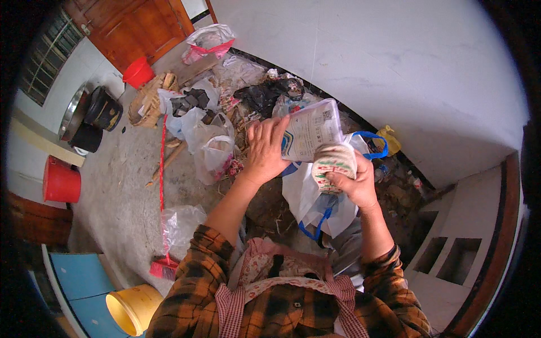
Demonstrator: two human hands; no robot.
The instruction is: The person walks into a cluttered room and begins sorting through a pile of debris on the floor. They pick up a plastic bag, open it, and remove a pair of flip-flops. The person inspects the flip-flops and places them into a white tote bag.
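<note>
My left hand (267, 148) grips a flat, clear-wrapped package (313, 127) with printing and a square code on its face. In my right hand (360, 182) is a round, cream fabric pad (334, 168), perhaps knitted, with red and green markings. The pad overlaps the package's lower right corner. Below both hands a white bag (298, 190) with blue handles (315, 226) stands with its mouth towards me; its contents are mostly hidden.
Plastic bags (213, 148), a black bag (266, 95) and loose litter cover the floor ahead. To the left lie a red-handled broom (162, 169) and a clear bag (182, 228). A yellow bucket (135, 308) lies at lower left. A white wall (380, 63) rises on the right.
</note>
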